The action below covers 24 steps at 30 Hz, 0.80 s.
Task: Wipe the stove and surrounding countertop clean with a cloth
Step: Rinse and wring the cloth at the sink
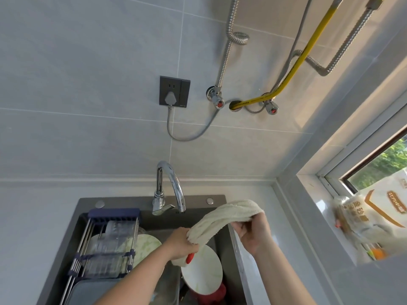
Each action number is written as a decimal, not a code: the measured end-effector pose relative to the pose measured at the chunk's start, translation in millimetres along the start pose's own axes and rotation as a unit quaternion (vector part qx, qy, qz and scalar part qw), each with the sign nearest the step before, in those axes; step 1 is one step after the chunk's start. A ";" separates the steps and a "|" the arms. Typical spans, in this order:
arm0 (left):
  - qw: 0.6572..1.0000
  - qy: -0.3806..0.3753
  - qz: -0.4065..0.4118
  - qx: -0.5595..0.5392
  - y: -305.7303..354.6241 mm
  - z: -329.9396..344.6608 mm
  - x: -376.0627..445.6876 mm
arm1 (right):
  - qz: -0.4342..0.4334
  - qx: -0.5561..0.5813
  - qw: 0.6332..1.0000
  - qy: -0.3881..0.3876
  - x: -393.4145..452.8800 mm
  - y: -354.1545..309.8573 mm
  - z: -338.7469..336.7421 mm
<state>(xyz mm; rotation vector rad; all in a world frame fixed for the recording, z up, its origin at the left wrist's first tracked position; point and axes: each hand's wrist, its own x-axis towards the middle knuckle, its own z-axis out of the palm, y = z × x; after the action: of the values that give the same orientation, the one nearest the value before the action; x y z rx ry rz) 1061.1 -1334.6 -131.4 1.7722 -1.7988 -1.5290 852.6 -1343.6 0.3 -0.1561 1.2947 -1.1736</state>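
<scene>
- We note a grey tiled wall (88,62) with a socket (174,91), hoses and two valves above a dark sink (220,198).
- We find the cloth (222,219) held over the sink, twisted into a roll between both hands.
- Left hand (182,243): grip curled round the cloth's lower end.
- Right hand (253,232): grip curled round its upper end.
- Tap (174,183) stands behind; rack (105,245) and plates (201,271) lie in the sink.
- Bags (374,214) sit on the window sill.
</scene>
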 end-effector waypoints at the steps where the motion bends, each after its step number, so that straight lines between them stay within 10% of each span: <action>1: 1.000 0.002 -0.004 -0.016 -2.2 -1.3 0.6 | -0.002 0.019 1.000 -0.004 2.7 4.5 -1.8; 9: 0.940 -0.044 -0.135 -0.309 10.0 3.8 -8.7 | -0.107 -0.093 0.988 -0.054 12.6 24.1 -8.8; 17: 0.814 -0.132 -0.097 -0.557 21.4 5.9 -22.6 | -0.348 -0.514 0.774 -0.123 2.3 100.0 -26.7; 22: 0.816 -0.136 -0.088 -0.555 17.5 8.4 -25.4 | -0.327 -0.716 0.582 -0.202 -12.7 150.8 -19.0; 24: 0.815 -0.148 -0.082 -0.555 13.9 8.6 -23.6 | -0.316 -0.704 0.612 -0.174 -22.1 145.6 -14.5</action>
<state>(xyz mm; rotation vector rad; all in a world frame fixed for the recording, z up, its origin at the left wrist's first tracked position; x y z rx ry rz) 1052.3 -1314.2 -113.2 1.0957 -0.4648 -2.2914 929.4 -1253.0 -87.9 -2.0397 1.5456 -0.2835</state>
